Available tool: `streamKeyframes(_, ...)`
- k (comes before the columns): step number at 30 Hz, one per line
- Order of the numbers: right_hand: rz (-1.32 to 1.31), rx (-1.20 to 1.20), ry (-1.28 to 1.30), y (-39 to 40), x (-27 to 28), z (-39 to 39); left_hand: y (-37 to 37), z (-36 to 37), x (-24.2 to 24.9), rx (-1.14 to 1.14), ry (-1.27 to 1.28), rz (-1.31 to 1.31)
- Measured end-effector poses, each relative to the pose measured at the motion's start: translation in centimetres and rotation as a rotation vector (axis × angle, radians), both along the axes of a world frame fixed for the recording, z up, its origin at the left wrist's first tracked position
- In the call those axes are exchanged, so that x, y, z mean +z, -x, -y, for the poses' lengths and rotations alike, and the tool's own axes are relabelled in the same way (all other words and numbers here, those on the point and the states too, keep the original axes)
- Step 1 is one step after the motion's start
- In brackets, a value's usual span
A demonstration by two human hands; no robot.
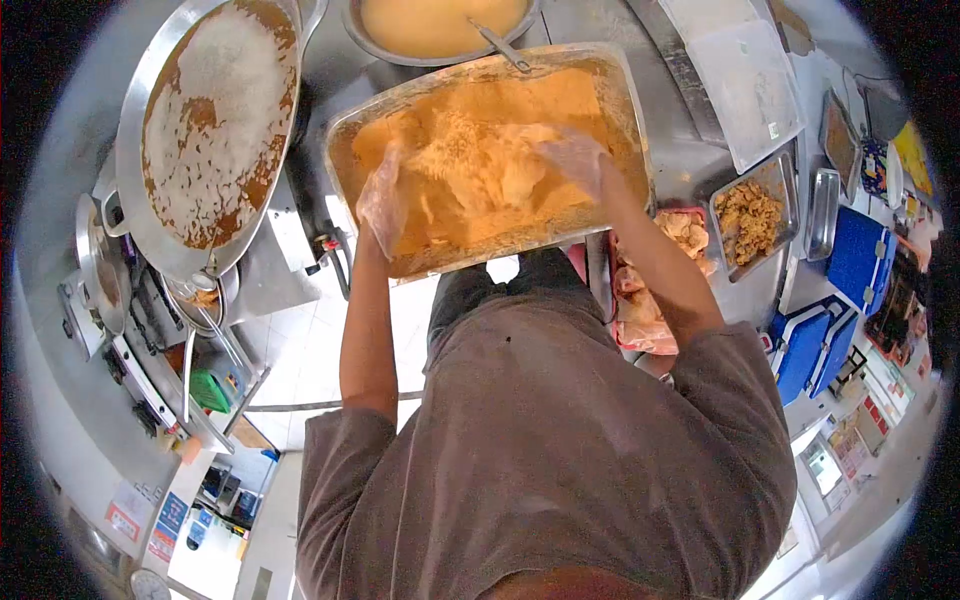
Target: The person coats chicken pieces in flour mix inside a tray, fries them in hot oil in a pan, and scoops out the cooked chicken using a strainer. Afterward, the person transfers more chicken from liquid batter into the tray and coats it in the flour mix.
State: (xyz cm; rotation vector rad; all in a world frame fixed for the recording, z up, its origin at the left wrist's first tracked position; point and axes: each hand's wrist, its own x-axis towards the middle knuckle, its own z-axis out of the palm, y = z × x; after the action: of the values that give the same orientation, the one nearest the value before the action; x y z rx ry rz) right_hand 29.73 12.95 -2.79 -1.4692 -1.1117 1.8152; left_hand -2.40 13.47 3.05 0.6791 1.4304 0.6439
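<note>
A large rectangular tray (640, 130) of orange-tan breading flour (570, 95) lies in front of me. A heap of flour-coated pieces (490, 170), blurred by motion, is at its middle. My left hand (382, 205), in a clear glove, is inside the tray's left side, its fingers stretched toward the heap and dusted with flour. From the right, my gloved right hand (580, 162) reaches over the flour beside the heap. Its fingers are smeared by motion and blend into the coating, so what they hold cannot be made out.
Left stands a wide pan (130, 150) of foaming oil. Behind the tray is a bowl (365, 40) of pale batter with a metal utensil handle (498, 42) across its rim. Raw chicken (645, 315) sits in a red container by my right arm, near a pan of fried pieces (748, 220).
</note>
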Motion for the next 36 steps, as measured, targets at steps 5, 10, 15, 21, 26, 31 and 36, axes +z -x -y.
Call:
streamKeyframes(5, 0.329, 0.016, 0.134, 0.9, -4.2, 1.9, -0.1, 3.0, -7.7, -0.475, -0.117, -0.624)
streamKeyframes(10, -0.04, 0.05, 0.474, 6.7, 0.5, -0.1, -3.7, 1.8, -10.5, -0.302, 0.054, -0.218)
streamKeyframes(15, 0.115, 0.358, 0.221, 4.3, -0.1, -1.3, -1.4, 0.8, -6.7, -0.217, 0.075, -0.081)
streamKeyframes(21, 0.01, 0.106, 0.43, -0.7, 1.7, -3.6, 1.3, -0.5, -5.1, -0.073, 0.137, -0.575)
streamKeyframes(26, 0.941, 0.103, -0.1, 0.7, -3.2, -7.0, 0.4, -6.1, -13.3, -0.18, 0.024, -1.033)
streamKeyframes(31, 0.591, 0.29, 0.391, 11.2, 0.7, -11.2, -4.4, -8.1, -16.6, -0.696, -0.053, -0.797)
streamKeyframes(36, 0.526, 0.375, 0.581, 9.5, 3.6, -12.8, -4.6, -4.8, -8.7, -0.275, -0.198, -0.35)
